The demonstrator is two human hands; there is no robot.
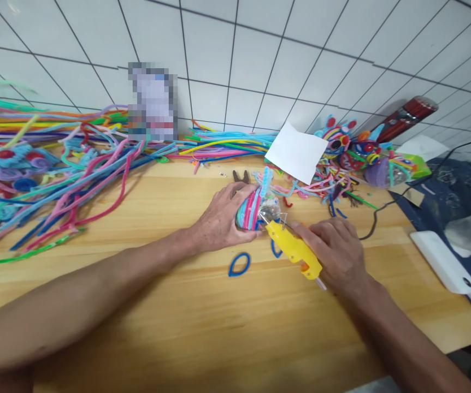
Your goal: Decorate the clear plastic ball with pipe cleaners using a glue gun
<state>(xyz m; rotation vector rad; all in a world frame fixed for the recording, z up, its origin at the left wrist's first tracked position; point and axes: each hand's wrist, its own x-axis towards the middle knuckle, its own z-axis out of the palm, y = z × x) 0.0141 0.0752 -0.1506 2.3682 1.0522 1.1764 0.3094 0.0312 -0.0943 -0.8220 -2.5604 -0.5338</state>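
My left hand (pixel 221 218) is closed around a small clear plastic piece wrapped in striped pipe cleaners (pixel 248 210), pink, blue and teal. A light blue pipe cleaner tuft (pixel 265 183) stands up from its top. My right hand (pixel 337 248) grips a yellow hot glue gun (pixel 295 248), its fingers partly hidden behind the gun. The nozzle points left and meets the uncovered clear end of the piece; whether it touches is hard to tell. A blue pipe cleaner loop (pixel 240 264) lies on the table below, with another blue loop (pixel 276 248) partly behind the gun. Pliers (pixel 241 177) lie beyond my left hand.
Many loose pipe cleaners (pixel 75 185) cover the left and back of the wooden table (pixel 170 327). A white paper sheet (pixel 296 153) lies at the back, beside colourful pipe-cleaner figures (pixel 336 142). At right are a white power bank (pixel 444 262) and a black cable (pixel 377 218). A tiled wall stands behind.
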